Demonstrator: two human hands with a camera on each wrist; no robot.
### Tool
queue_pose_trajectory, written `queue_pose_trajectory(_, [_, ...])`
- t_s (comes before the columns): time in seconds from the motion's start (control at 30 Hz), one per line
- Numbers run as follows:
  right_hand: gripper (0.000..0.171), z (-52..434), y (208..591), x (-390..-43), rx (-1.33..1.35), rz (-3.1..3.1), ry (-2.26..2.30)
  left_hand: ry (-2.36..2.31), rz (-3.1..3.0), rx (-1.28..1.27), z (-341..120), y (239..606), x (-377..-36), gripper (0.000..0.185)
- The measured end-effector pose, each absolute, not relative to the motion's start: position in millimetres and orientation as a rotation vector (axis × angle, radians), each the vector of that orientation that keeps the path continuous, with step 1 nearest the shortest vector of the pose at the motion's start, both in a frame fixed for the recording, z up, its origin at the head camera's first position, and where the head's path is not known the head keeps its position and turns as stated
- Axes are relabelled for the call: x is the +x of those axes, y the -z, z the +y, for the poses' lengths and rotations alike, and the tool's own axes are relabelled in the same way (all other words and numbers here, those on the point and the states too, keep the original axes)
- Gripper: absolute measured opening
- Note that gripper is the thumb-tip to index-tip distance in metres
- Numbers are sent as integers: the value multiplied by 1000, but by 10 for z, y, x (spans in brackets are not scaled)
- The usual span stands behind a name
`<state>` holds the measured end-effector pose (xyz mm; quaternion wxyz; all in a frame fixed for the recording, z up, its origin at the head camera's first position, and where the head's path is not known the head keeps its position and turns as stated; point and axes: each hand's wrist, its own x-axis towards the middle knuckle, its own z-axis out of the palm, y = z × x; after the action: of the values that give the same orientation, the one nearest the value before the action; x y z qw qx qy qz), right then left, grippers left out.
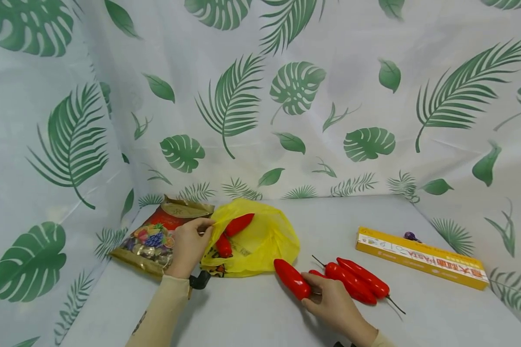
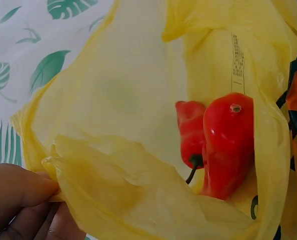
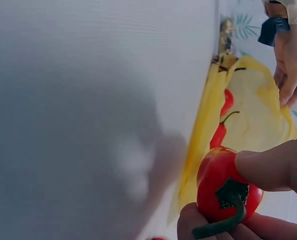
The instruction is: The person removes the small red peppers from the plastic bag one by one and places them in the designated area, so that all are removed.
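Head view | your left hand (image 1: 190,245) pinches the yellow bag (image 1: 260,243) rim so the mouth stays wide, two peppers inside | your right hand (image 1: 335,303) grips a red pepper (image 1: 292,278) on the counter (image 1: 252,313) just beside the bag | spare peppers (image 1: 358,282) near.

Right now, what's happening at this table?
A person is handling red peppers around a yellow plastic bag. The left hand pinches the bag's edge and holds its mouth open; two peppers already lie inside. The right hand grips another red pepper by its stem end, just outside the bag. Three or so more peppers lie on the table beside that hand. A snack packet sits left of the bag, a yellow box to the right.
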<state>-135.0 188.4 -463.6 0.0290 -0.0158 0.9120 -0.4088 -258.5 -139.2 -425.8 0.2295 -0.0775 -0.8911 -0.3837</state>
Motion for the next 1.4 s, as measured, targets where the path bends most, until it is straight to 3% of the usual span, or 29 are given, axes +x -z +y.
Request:
queue_pose_trajectory(0.3, [72, 2123, 4707, -1128, 137, 2839, 1145, 1056, -2454, -228, -1438, 4256, -2569, 13])
queue_pose_trajectory(1.03, [75, 2087, 4640, -1065, 57, 3010, 867, 1074, -2453, -201, -1499, 4237, -2567, 13])
queue_pose_trajectory(1.4, [61, 1821, 4428, -1419, -165, 3028, 1063, 1066, -2454, -205, -1524, 4256, -2594, 14])
